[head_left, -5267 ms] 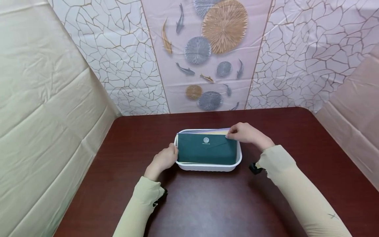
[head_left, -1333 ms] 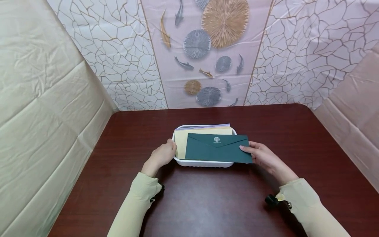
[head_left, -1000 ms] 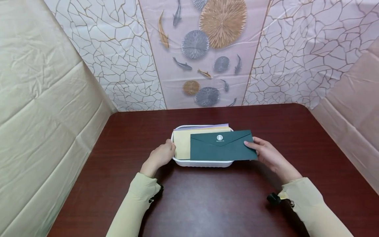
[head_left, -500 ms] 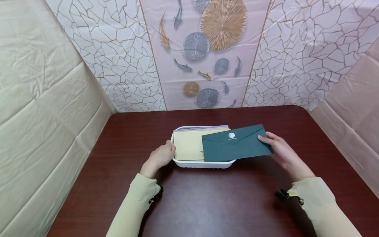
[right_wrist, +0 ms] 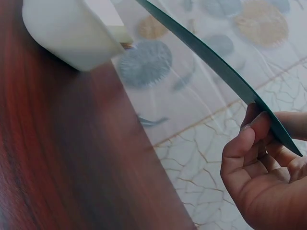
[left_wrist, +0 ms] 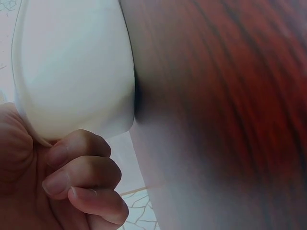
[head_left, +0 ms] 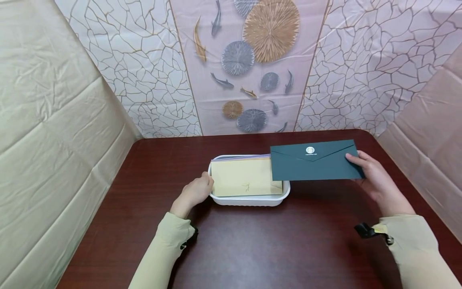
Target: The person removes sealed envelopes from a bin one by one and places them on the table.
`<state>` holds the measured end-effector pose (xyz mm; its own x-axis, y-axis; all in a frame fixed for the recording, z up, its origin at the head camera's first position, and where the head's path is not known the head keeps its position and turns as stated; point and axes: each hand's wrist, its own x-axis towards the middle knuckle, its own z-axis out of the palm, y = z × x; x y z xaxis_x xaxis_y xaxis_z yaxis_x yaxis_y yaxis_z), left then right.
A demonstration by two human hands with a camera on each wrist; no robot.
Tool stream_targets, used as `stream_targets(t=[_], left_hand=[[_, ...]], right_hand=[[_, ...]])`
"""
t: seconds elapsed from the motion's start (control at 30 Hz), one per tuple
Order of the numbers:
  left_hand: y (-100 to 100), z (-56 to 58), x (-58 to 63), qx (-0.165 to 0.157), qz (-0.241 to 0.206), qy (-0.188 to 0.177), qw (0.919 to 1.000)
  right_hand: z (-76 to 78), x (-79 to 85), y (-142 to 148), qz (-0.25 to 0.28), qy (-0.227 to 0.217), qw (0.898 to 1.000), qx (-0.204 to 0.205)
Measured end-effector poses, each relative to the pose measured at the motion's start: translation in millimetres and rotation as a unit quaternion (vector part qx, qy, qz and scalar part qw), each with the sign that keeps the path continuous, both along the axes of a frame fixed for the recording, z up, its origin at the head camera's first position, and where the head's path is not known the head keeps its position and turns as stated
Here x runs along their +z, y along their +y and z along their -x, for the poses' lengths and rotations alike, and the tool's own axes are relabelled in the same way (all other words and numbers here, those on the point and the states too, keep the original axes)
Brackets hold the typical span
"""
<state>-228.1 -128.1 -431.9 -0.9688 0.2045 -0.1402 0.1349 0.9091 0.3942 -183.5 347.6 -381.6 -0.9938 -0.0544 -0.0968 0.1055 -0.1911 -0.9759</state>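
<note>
My right hand [head_left: 375, 176] pinches a dark green envelope [head_left: 314, 162] by its right end, thumb on the front and fingers behind. The envelope bears a round white emblem near its pointed flap. In the right wrist view it shows edge-on and slightly bowed, raised off the table, the fingers [right_wrist: 240, 143] bent behind it. A white plastic basket [head_left: 249, 203] holds a cream envelope [head_left: 242, 176] in front, with purple-edged ones behind it. My left hand [head_left: 196, 190] grips the basket's left rim; in the left wrist view its fingers [left_wrist: 86, 172] curl below the basket wall [left_wrist: 72, 62].
The dark red-brown table [head_left: 267, 245] carries the basket near its far middle. A patterned cloth [head_left: 249, 72] with fish and round motifs hangs behind the back edge. Plain beige cloths [head_left: 61, 140] stand along both sides.
My right hand has drawn the green envelope out of the basket, rightward and up, uncovering the cream envelope. My left hand has stayed at the basket's left rim.
</note>
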Motion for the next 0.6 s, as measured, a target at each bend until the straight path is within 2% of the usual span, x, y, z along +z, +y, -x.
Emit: stream_targets(t=[0.13,0.37,0.6], left_hand=[[-1.0,0.3,0.4,0.001,-0.001,0.002,1.0000],[-2.8,-0.1,1.6,0.004,0.000,-0.004,1.0000],[-3.3,-2.6,0.8,0.008,-0.006,-0.006,0.9999]], right_hand=[[1.8,1.3,11.0,0.008,-0.004,1.000,-0.012],[9.1,-1.1,24.4,0.008,-0.045,0.998,-0.033],[15.3,-1.9,37.7,0.060,-0.031,0.997,-0.046]])
